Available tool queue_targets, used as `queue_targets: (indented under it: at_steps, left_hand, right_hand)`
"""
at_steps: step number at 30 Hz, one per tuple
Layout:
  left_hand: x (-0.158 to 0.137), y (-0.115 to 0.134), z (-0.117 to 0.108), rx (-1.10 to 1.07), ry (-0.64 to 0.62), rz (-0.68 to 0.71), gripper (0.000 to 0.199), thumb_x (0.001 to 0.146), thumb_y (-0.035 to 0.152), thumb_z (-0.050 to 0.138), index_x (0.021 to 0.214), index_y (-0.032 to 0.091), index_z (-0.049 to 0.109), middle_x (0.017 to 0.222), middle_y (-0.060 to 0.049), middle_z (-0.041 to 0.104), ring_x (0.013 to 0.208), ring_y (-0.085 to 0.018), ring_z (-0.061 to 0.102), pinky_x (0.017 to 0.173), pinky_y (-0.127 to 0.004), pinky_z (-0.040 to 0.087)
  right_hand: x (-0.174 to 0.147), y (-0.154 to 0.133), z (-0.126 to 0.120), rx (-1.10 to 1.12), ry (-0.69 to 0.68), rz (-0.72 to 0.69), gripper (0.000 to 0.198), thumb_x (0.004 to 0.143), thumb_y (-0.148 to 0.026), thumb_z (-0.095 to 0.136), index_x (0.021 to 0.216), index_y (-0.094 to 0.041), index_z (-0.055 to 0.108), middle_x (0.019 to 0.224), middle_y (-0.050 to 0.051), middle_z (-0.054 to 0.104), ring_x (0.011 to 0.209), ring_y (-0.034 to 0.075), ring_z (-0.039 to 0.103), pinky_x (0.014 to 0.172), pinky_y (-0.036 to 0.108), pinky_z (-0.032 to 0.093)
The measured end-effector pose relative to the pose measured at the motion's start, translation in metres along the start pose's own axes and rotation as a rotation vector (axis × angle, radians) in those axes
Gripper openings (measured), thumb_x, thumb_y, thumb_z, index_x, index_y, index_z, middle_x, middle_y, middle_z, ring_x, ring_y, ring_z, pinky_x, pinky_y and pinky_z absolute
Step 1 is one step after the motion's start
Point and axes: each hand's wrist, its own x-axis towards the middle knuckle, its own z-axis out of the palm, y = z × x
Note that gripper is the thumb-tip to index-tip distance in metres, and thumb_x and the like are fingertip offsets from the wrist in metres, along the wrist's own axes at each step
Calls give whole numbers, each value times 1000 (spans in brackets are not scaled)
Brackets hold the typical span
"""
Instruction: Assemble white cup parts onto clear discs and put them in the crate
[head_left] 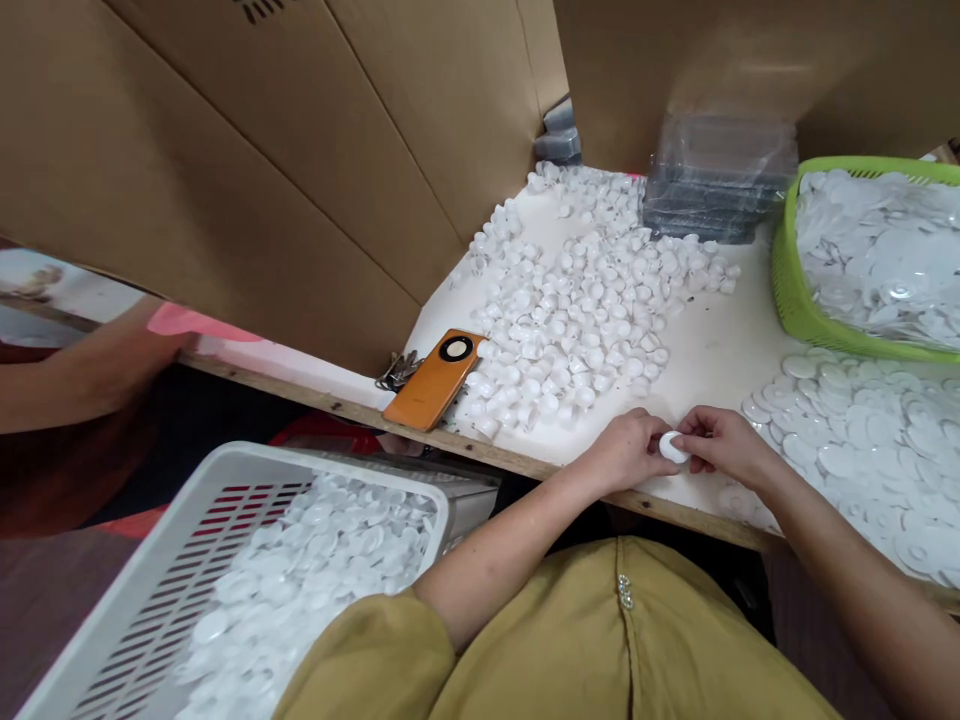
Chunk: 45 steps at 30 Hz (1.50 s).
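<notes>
Close to the table's front edge, my left hand (636, 452) and my right hand (716, 442) meet around one small round white plastic piece (673, 447). Fingers of both hands pinch it from either side, its pale round face turned up. Beyond my left hand spreads a heap of small white cup-like plastic caps (577, 320). Flat white plastic discs (862, 450) lie in a wide layer to the right of my right hand. Whether the held piece is one part or two joined cannot be made out.
An orange phone (431, 385) and keys (401, 370) lie by the edge. A green basket (784, 290) of discs stands right; a white basket (232, 455) of white pieces sits below left. Cardboard (300, 170) walls the left, with another person's arm (90, 365) beyond. Plastic-wrapped stacks (716, 185) stand behind.
</notes>
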Motion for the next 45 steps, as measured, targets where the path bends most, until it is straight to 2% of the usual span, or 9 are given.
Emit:
queue_targets:
  at_steps: [14, 19, 22, 27, 32, 35, 38, 41, 45]
  left_hand:
    - [14, -1, -2, 21, -91, -144, 21, 69, 35, 70, 77, 20, 58, 61, 4, 54, 59, -14, 53, 52, -22, 32]
    - [9, 6, -5, -42, -67, -121, 18, 68, 29, 68, 75, 19, 55, 62, 5, 52, 61, -13, 52, 53, -21, 33]
    - [-29, 2, -38, -149, 17, -120, 16, 71, 30, 64, 80, 18, 57, 69, 4, 56, 67, -13, 54, 59, -21, 38]
    - [-168, -53, -144, 111, 0, -395, 32, 74, 44, 58, 98, 22, 65, 83, -1, 67, 76, -19, 59, 69, -27, 44]
    - [-266, -100, -177, 489, 122, -857, 35, 69, 49, 54, 91, 26, 69, 65, 1, 67, 65, -25, 63, 66, -35, 47]
    - [-232, -82, -149, 445, 339, -688, 38, 77, 52, 50, 94, 23, 68, 94, -5, 71, 84, -26, 65, 76, -35, 48]
    - [-145, -43, -108, 383, 505, -387, 32, 88, 43, 43, 90, 21, 66, 96, -5, 69, 90, -22, 63, 83, -32, 47]
    - [-52, -8, -69, 399, 407, -148, 28, 92, 34, 41, 87, 19, 65, 88, -7, 66, 87, -20, 61, 79, -30, 48]
    - [25, 15, -36, 578, 255, -134, 22, 88, 30, 54, 96, 12, 63, 96, -14, 61, 91, -26, 61, 76, -35, 49]
  right_hand:
    - [13, -9, -3, -74, -84, 145, 25, 68, -33, 70, 72, -20, 50, 48, -3, 58, 43, 14, 60, 39, 20, 40]
    - [2, -14, 6, -120, -79, 61, 24, 72, -36, 68, 74, -20, 50, 51, -4, 58, 44, 15, 60, 41, 21, 41]
    - [-8, -13, -5, -181, -35, -106, 21, 79, -42, 59, 79, -20, 57, 67, 0, 64, 52, 15, 62, 49, 25, 46]
    - [-7, 16, -77, -915, 588, -303, 27, 83, -23, 48, 102, -18, 67, 103, 15, 64, 91, 28, 61, 75, 38, 47]
    - [5, 49, -108, -1252, 540, -313, 30, 86, -21, 46, 106, -15, 67, 103, 17, 64, 93, 30, 58, 75, 40, 44]
    - [3, 47, -99, -1312, 561, -316, 30, 90, -22, 41, 102, -15, 67, 93, 17, 65, 85, 30, 59, 69, 39, 42]
    - [-3, 32, -89, -1247, 655, -292, 33, 92, -25, 37, 105, -14, 66, 92, 16, 65, 76, 27, 61, 61, 36, 40]
    - [-10, 19, -79, -1028, 777, -344, 33, 93, -30, 38, 104, -18, 66, 96, 13, 66, 80, 26, 62, 62, 34, 43]
    - [-20, 12, -52, -634, 726, -445, 28, 89, -38, 44, 95, -21, 65, 90, 9, 69, 84, 24, 64, 73, 35, 48]
